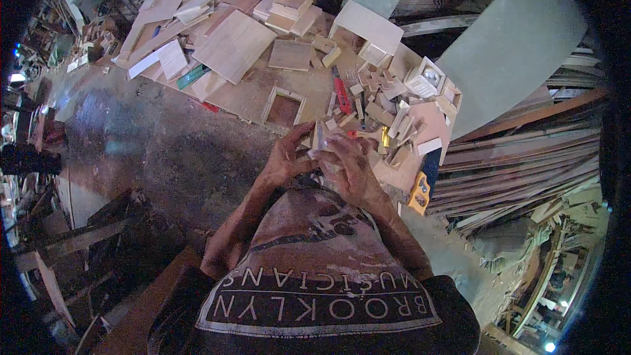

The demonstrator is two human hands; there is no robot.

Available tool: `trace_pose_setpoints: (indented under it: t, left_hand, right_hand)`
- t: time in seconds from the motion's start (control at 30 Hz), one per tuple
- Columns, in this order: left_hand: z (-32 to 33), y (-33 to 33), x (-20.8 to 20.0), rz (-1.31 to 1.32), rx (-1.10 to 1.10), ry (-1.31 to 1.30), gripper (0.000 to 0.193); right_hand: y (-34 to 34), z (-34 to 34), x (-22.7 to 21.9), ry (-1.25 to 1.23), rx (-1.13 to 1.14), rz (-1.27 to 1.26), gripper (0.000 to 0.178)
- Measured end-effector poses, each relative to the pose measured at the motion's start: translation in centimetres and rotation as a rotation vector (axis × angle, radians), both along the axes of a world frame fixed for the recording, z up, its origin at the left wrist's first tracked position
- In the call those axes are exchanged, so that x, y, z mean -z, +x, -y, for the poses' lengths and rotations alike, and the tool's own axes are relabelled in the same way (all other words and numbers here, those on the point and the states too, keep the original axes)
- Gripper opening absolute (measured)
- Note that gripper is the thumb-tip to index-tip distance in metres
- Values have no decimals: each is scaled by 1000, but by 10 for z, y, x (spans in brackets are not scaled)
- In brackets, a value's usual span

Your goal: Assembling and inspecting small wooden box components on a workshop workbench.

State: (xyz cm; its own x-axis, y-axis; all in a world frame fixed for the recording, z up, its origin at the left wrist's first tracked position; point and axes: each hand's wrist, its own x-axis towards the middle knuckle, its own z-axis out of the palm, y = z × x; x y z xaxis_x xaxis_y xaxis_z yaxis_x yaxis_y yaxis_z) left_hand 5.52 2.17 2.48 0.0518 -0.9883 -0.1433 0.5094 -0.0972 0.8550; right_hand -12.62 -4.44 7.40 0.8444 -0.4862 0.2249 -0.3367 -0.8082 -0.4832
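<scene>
My left hand [287, 160] and my right hand [351, 165] meet in front of my chest at the near edge of the workbench [227, 102]. Between their fingers is a small, pale, flat piece [319, 138], probably wood; the fingers cover much of it. Just beyond the left hand, a small square wooden frame [268, 106] lies on the bench. Past the right hand are a red-handled tool [341, 96], a small orange-red item [352, 134] and a shiny yellow item [384, 137]. Several small wood blocks [379, 114] are heaped beside them.
Thin wooden panels [235, 45] and small wooden boxes [292, 3] crowd the bench's far side. A yellow-handled saw [419, 194] rests at its right end. Large grey boards [519, 39] lean at the right, near stacked long strips [506, 174]. Wood scraps [72, 243] stand at lower left.
</scene>
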Motion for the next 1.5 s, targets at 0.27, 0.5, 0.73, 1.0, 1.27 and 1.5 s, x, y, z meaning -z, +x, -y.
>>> trace_pose_setpoints:
  t: [0.27,0.5,0.73,1.0,1.27,1.5]
  left_hand:
    - [3,4,10,73,7,-116,89]
    - [-1,0,1,-103,99,-64,90]
    - [-6,0,-10,-65,153,-47,87]
    - [-11,-5,-9,291,156,-92,86]
    - [-16,-4,-16,413,113,-151,85]
    - [-19,-6,-12,481,126,-151,89]
  right_hand:
    - [-6,1,-2,140,30,20,60]
    - [0,7,1,208,189,200,67]
    - [-6,11,11,-196,97,-45,68]
    - [-15,30,12,-320,-19,-19,59]
    - [-12,32,4,4,92,33,68]
    - [-4,33,12,657,158,355,75]
